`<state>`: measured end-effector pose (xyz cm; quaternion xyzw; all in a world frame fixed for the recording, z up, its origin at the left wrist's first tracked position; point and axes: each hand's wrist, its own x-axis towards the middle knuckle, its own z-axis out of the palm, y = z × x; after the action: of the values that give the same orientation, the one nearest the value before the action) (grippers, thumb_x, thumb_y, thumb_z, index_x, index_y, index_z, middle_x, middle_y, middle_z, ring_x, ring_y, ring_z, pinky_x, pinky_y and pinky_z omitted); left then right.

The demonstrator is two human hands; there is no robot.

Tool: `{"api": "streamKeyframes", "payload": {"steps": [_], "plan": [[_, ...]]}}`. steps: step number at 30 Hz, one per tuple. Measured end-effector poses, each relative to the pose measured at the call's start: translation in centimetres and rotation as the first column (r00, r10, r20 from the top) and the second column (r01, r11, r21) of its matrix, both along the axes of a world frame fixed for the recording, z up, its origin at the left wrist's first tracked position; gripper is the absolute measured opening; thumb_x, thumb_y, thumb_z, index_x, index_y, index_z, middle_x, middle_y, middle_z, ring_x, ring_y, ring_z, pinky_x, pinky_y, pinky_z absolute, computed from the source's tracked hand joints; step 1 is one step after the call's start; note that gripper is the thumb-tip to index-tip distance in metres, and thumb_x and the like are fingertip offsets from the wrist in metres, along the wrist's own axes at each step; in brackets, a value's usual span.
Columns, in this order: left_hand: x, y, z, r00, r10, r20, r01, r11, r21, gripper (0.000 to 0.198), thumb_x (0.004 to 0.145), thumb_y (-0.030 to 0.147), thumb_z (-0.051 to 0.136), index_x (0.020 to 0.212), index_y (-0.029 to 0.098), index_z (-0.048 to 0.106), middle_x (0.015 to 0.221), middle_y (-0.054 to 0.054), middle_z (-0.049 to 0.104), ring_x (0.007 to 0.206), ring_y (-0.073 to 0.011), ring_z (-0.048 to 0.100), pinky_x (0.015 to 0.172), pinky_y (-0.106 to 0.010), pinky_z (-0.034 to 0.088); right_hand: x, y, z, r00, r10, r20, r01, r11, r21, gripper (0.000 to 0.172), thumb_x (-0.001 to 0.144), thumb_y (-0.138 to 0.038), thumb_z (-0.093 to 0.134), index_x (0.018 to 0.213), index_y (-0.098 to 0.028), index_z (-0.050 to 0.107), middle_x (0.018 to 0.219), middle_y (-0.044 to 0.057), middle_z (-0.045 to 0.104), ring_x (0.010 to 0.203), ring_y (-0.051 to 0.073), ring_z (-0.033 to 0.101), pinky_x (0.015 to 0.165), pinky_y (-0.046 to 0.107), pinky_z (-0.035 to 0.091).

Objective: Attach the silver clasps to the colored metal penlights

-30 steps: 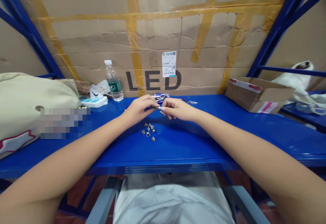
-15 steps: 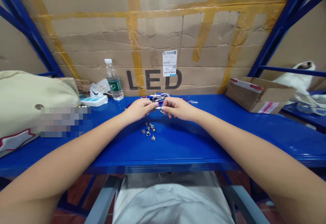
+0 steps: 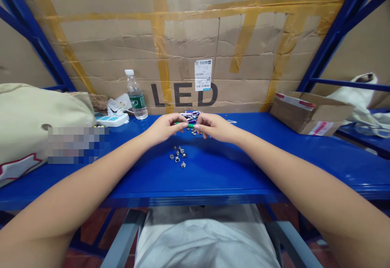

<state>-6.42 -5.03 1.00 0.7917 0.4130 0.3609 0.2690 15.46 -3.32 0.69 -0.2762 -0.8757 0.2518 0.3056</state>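
Note:
Between my two hands is a slim green rod-like piece (image 3: 191, 125), whose exact kind I cannot make out. My left hand (image 3: 165, 129) pinches its left end between thumb and fingers. At the other end, the thumb and fingers of my right hand (image 3: 215, 128) are closed on it. Just behind the hands lies a pile of slim blue, purple and white pieces with wire-like metal clips (image 3: 192, 114), partly covered by the fingers. Several small shiny metal fittings (image 3: 178, 159) are scattered nearer to me on the blue table (image 3: 213, 174), and more small round metal bits (image 3: 194, 132) lie under the hands.
A water bottle (image 3: 137, 97) and a white power strip (image 3: 112, 119) stand at the back left, beside a pale bag (image 3: 45, 107). To the right is an open cardboard box (image 3: 304, 115). Large taped cardboard (image 3: 122, 48) forms the back, between blue frame posts (image 3: 341, 28).
The piece between my hands now shows a longer green stretch, where a shorter part with a pale section showed before. Both hands have shifted slightly upward, uncovering small metal bits below.

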Motion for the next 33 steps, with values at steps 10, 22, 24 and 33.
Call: {"api": "streamKeyframes", "payload": {"steps": [10,22,24,33], "plan": [[-0.33,-0.06,-0.12,0.997,-0.057,-0.046,0.061,0.994,0.088,0.030,0.082,0.043,0.060,0.094,0.016,0.066,0.077,-0.004,0.069,0.065,-0.0137,0.062,0.062,-0.027,0.049,0.33,-0.25,0.29,0.998,0.021,0.057,-0.022,1.000,0.017,0.017,0.090,-0.032,0.051,0.079,-0.019,0.051,0.058,-0.004,0.055,0.055,0.011,0.053,0.057,0.025,0.040],[-0.25,-0.29,-0.05,0.975,0.002,-0.221,0.052,0.969,0.241,0.032,0.088,0.042,0.052,0.102,0.017,0.067,0.091,-0.004,0.071,0.074,-0.0149,0.063,0.068,-0.026,0.047,0.14,-0.11,0.15,0.999,0.041,-0.003,-0.041,0.986,-0.165,0.020,0.090,-0.035,0.052,0.078,-0.020,0.047,0.066,-0.002,0.058,0.053,0.009,0.055,0.047,0.022,0.043],[-0.09,-0.28,-0.23,0.979,0.008,-0.205,0.028,0.986,0.167,0.035,0.090,0.043,0.047,0.097,0.016,0.068,0.081,-0.003,0.070,0.066,-0.0135,0.061,0.065,-0.025,0.047,0.14,-0.15,0.16,0.999,0.047,-0.007,-0.047,0.987,-0.152,0.018,0.090,-0.032,0.052,0.078,-0.020,0.046,0.064,-0.003,0.058,0.052,0.009,0.055,0.048,0.022,0.043],[0.30,0.05,-0.57,0.996,0.043,-0.075,-0.029,0.982,0.184,0.037,0.081,0.050,0.060,0.095,0.016,0.067,0.091,-0.007,0.071,0.076,-0.0172,0.063,0.069,-0.029,0.048,0.20,-0.11,0.07,0.999,0.029,0.024,-0.028,0.997,-0.066,0.017,0.091,-0.031,0.050,0.079,-0.020,0.049,0.065,-0.002,0.058,0.055,0.010,0.056,0.053,0.025,0.044]]}}
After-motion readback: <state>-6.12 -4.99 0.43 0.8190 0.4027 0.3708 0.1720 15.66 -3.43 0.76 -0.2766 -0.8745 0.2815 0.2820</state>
